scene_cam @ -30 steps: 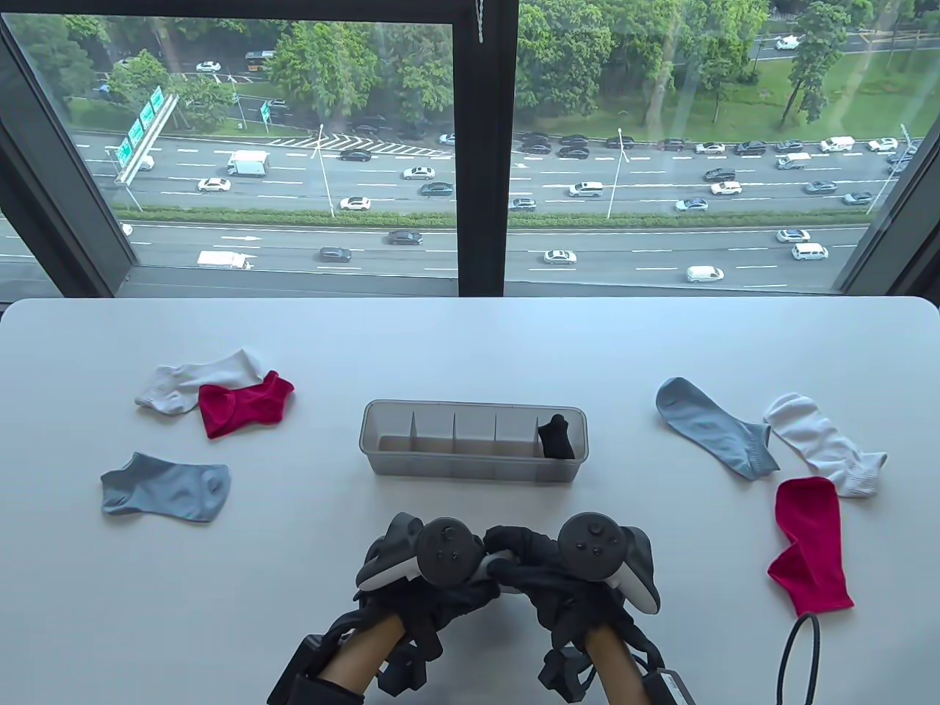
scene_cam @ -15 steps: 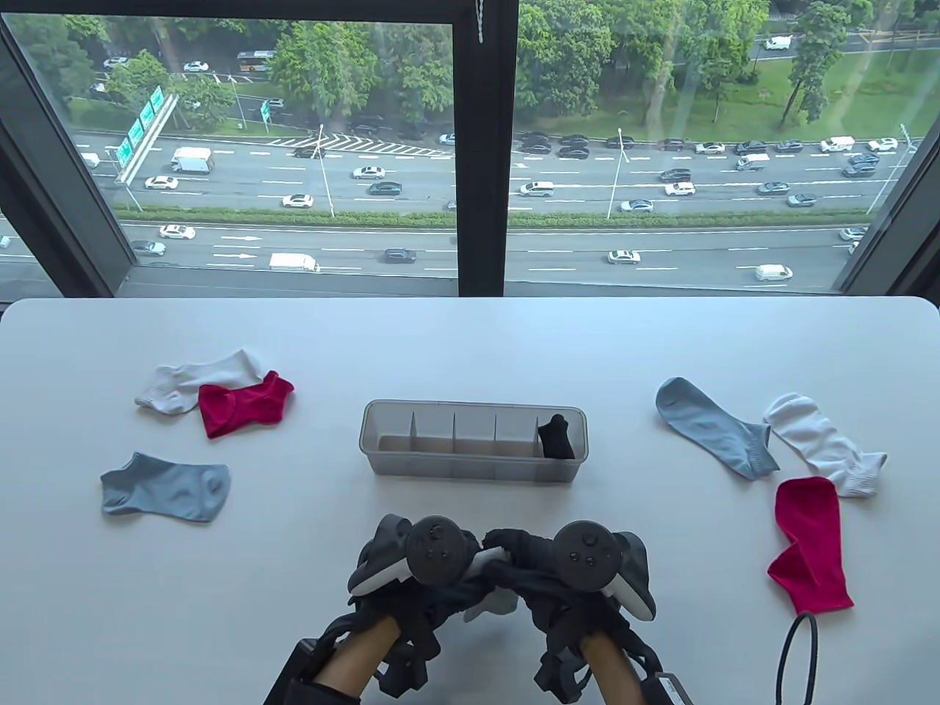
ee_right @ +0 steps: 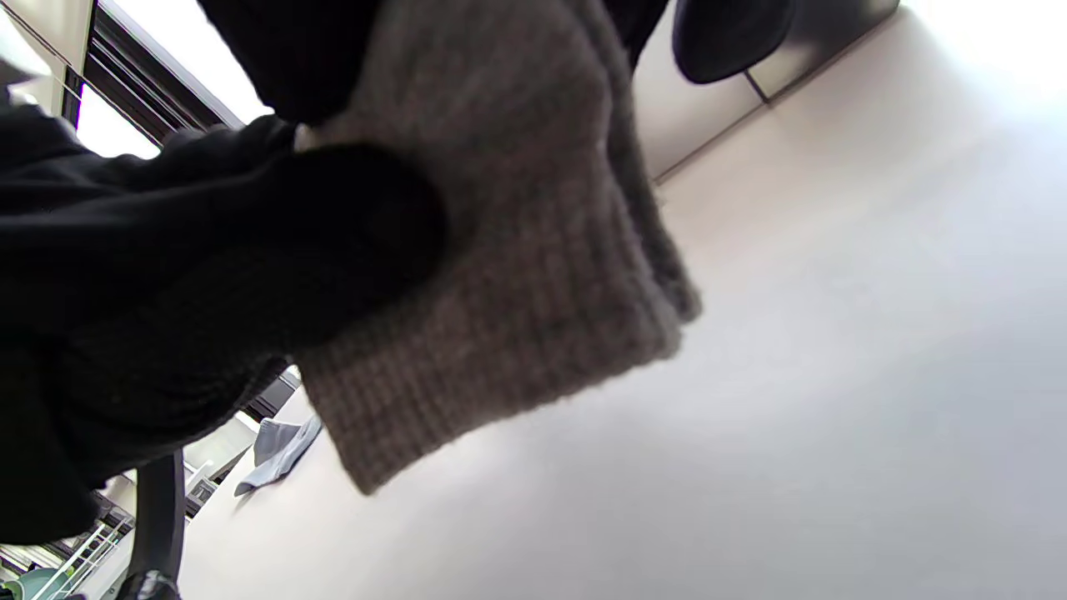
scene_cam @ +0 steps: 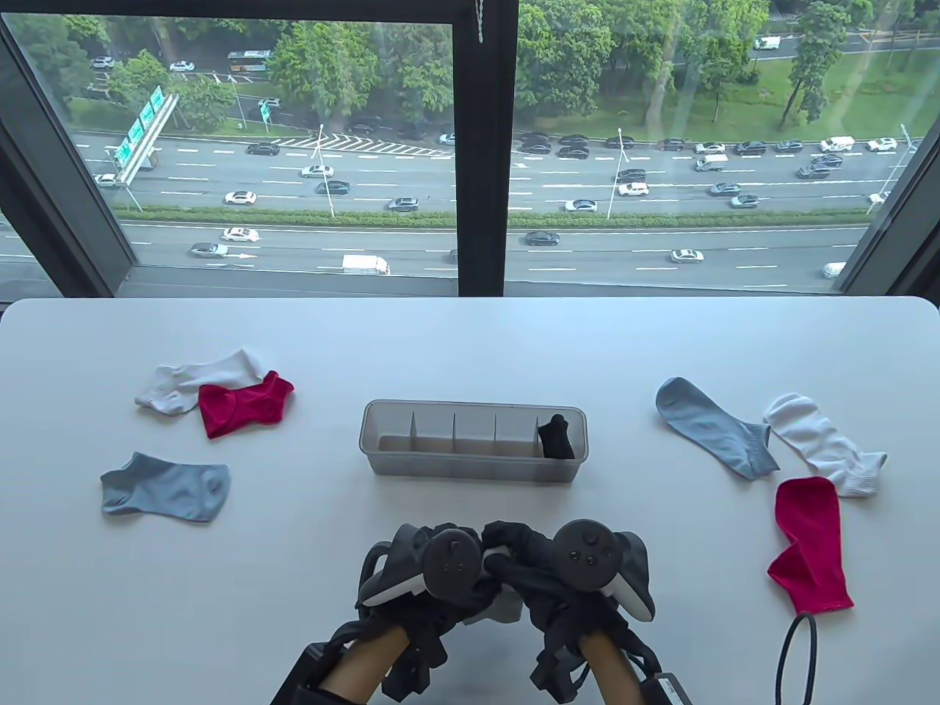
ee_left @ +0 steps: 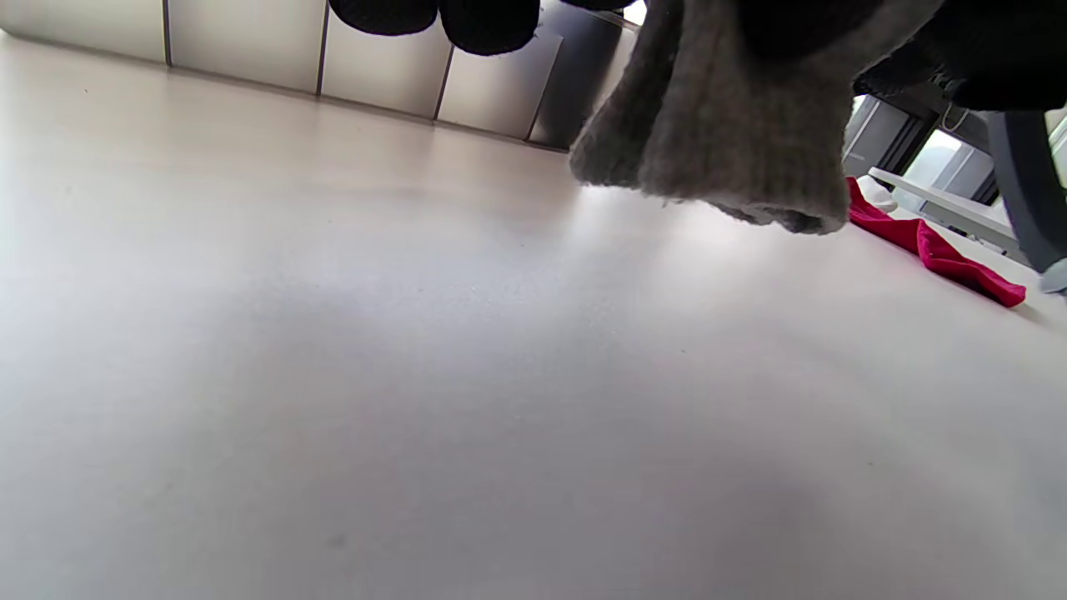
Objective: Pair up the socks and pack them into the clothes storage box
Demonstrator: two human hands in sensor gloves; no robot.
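Near the table's front edge, my left hand (scene_cam: pixel 433 569) and right hand (scene_cam: pixel 547 569) meet and both grip a pale grey ribbed sock bundle (scene_cam: pixel 498 608), held just above the table. Its cuff end hangs down in the left wrist view (ee_left: pixel 733 142) and the right wrist view (ee_right: pixel 517 250). The clear divided storage box (scene_cam: pixel 470 464) stands just beyond the hands. A black sock (scene_cam: pixel 556 437) sits in its rightmost compartment. How many socks are in the bundle is hidden.
On the left lie a white sock (scene_cam: pixel 198 378), a red sock (scene_cam: pixel 242 404) overlapping it and a blue-grey sock (scene_cam: pixel 165 488). On the right lie a blue-grey sock (scene_cam: pixel 716 426), a white sock (scene_cam: pixel 826 444) and a red sock (scene_cam: pixel 808 543). A black cable loop (scene_cam: pixel 789 646) lies at the front right.
My left hand has rolled and shifted slightly right against the right hand. The pale sock's loose end now hangs lower between the wrists. The socks on the table have not moved.
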